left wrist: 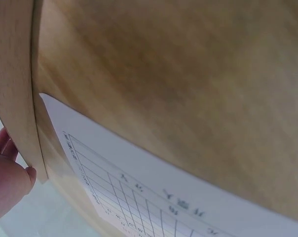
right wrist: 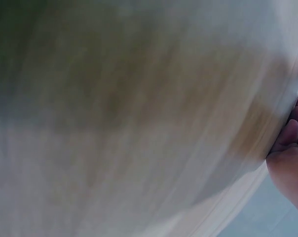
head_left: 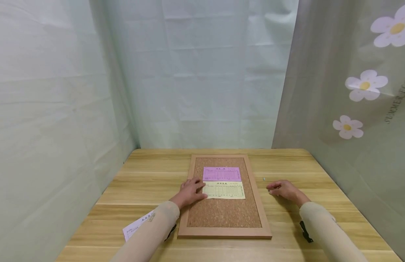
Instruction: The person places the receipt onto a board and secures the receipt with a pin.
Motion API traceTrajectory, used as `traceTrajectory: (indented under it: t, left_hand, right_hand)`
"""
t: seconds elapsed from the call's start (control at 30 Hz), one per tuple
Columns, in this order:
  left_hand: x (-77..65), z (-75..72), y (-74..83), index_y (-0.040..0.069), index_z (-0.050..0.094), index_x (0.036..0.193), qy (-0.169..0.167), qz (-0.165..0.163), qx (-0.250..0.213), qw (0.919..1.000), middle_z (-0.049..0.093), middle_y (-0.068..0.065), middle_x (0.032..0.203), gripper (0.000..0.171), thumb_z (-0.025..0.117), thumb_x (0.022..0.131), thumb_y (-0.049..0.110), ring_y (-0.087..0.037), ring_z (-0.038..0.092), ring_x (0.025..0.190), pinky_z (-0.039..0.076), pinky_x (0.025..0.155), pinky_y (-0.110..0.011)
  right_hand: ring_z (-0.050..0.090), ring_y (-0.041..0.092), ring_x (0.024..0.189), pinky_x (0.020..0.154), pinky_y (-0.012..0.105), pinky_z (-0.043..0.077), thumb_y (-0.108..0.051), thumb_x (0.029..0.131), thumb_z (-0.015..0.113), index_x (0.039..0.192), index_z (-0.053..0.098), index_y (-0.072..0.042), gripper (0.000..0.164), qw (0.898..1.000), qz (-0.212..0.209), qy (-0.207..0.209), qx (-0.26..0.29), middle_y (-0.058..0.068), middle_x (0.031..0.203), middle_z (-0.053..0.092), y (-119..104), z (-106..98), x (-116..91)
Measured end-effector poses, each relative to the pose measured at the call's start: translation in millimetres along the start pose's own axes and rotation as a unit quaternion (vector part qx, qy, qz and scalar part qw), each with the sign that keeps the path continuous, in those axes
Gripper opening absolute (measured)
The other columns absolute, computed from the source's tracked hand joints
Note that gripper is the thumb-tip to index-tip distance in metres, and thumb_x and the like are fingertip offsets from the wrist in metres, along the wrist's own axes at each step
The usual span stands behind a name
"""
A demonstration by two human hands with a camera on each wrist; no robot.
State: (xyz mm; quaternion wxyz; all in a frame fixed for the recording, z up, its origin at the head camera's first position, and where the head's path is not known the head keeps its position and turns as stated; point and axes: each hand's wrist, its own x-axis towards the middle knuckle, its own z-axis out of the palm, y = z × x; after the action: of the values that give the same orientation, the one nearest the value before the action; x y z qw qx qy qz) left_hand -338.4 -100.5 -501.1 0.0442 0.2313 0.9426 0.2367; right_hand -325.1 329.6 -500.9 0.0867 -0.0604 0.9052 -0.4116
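Note:
A wood-framed cork board (head_left: 225,214) lies flat on the table. On it are a pink printed form (head_left: 222,174) and, just below, a pale yellow printed form (head_left: 223,190). My left hand (head_left: 190,193) reaches over the board's left side, fingertips and thumb resting at the yellow form's left edge; the left wrist view catches this hand (left wrist: 8,173) beside the frame. To the right of the board, my right hand (head_left: 284,190) is low over the table with loosely bent fingers. Near its fingertips sits a tiny pale bluish object (head_left: 263,178), too small to identify. The right wrist view shows only part of this hand (right wrist: 291,143).
A white printed form (head_left: 138,225) lies on the wooden table (head_left: 150,185) left of the board, partly hidden under my left forearm. Light curtains (head_left: 202,72) stand behind and on both sides of the table, the right one printed with white flowers (head_left: 366,85).

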Motion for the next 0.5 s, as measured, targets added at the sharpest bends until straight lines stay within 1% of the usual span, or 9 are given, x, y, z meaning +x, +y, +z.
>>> traceTrajectory:
  t: [0.1,0.3,0.4,0.5]
  left_hand:
    - [-0.2,-0.3,0.3,0.006,0.054,0.142,0.001,0.001,-0.002,1.0000,0.038,-0.018,0.151,0.060,0.069,0.093,0.037,-0.039,0.031,0.140,0.017,0.111,-0.061]
    - [-1.3,-1.3,1.8,0.006,0.053,0.143,-0.003,-0.002,-0.006,1.0000,0.037,-0.018,0.152,0.060,0.069,0.094,0.037,-0.040,0.030,0.140,0.018,0.111,-0.062]
    - [-1.3,-1.1,1.5,0.006,0.053,0.143,-0.001,-0.001,-0.007,1.0000,0.037,-0.019,0.152,0.060,0.069,0.094,0.037,-0.040,0.030,0.140,0.018,0.110,-0.062]
    - [-1.4,-1.3,1.4,0.006,0.053,0.143,-0.002,-0.001,-0.005,1.0000,0.036,-0.019,0.152,0.061,0.068,0.094,0.038,-0.040,0.030,0.140,0.018,0.110,-0.061]
  right_hand:
    - [0.062,0.027,0.104,0.080,0.034,0.049,-0.008,0.092,0.070,0.117,0.068,0.006,0.028,1.000,-0.001,-0.002,0.001,0.020,0.117,0.068,0.1,0.5,0.8]
    - [0.063,0.029,0.105,0.082,0.034,0.050,-0.006,0.092,0.068,0.115,0.068,0.007,0.026,1.000,-0.015,-0.011,-0.002,0.020,0.115,0.068,0.5,1.2,1.2]
    - [0.063,0.026,0.103,0.081,0.033,0.049,-0.006,0.092,0.068,0.114,0.069,0.007,0.025,1.000,-0.018,-0.013,-0.004,0.020,0.114,0.069,0.2,0.8,1.7]
    - [0.062,0.020,0.098,0.078,0.030,0.048,-0.007,0.092,0.068,0.112,0.070,0.006,0.023,1.000,-0.019,-0.010,-0.007,0.018,0.112,0.069,-0.9,0.6,2.1]
